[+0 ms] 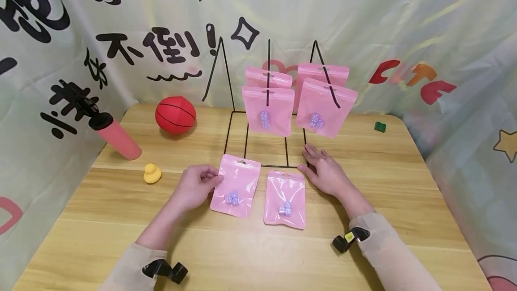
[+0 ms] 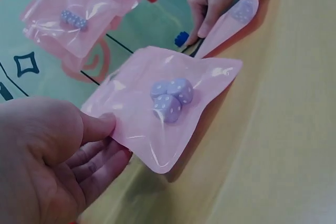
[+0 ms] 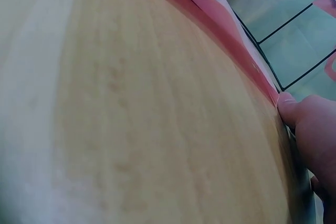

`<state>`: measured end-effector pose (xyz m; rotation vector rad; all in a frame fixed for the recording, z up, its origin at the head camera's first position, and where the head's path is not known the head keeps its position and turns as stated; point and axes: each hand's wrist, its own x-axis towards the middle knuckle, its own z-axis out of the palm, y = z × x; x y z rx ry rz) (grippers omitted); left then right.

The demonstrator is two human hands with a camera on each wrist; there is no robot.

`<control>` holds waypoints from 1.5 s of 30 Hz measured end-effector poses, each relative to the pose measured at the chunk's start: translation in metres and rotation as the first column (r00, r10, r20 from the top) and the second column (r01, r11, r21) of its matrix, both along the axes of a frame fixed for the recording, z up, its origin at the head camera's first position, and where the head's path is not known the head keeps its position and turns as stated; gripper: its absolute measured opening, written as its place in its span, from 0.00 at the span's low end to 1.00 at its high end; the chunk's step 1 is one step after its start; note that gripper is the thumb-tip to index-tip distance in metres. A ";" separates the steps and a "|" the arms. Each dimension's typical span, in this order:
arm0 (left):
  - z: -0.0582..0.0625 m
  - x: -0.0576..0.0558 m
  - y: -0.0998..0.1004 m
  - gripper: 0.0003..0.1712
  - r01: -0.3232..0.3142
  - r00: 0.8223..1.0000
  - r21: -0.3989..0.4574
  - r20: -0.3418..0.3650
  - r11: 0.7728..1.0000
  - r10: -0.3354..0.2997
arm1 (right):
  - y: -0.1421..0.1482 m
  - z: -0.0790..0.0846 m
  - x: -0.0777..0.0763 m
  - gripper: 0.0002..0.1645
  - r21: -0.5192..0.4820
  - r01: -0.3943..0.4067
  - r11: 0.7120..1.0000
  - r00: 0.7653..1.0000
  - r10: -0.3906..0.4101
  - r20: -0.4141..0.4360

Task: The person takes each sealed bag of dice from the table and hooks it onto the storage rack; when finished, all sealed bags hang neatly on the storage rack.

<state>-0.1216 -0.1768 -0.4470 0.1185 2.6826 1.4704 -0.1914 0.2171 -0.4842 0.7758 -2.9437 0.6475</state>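
My left hand (image 1: 198, 186) pinches the left edge of a pink zip bag (image 1: 237, 174) between thumb and fingers. Small lilac dice (image 2: 170, 98) show through its front, and in the left wrist view the bag is tilted off the table. Another pink bag with dice (image 1: 285, 187) lies just to its right. My right hand (image 1: 325, 172) rests at the front right corner of a black wire rack (image 1: 276, 165), its fingers fairly straight and its thumb near that bag's top corner. Several pink bags (image 1: 268, 122) hang from the rack's middle and right hooks.
A red ball (image 1: 175, 115), a pink pump bottle (image 1: 121, 140) and a yellow rubber duck (image 1: 152, 173) stand on the left of the wooden table (image 1: 258, 259). A green toy brick (image 1: 380, 126) is at the back right. A printed cloth (image 1: 363, 12) hangs behind.
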 end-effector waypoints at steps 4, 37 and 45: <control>0.008 -0.001 0.001 0.03 0.012 0.997 0.011 -0.072 1.000 -0.011 | 0.000 0.001 0.000 0.37 0.005 0.004 1.000 1.000 -0.004 0.019; 0.094 -0.009 -0.033 0.05 0.017 0.807 0.281 -0.570 0.960 0.153 | 0.001 -0.003 0.000 0.38 -0.007 0.001 1.000 1.000 -0.001 0.007; 0.105 -0.014 -0.036 0.05 0.065 0.797 0.368 -0.579 0.927 0.174 | 0.002 -0.003 0.001 0.38 -0.028 0.003 1.000 1.000 -0.003 0.007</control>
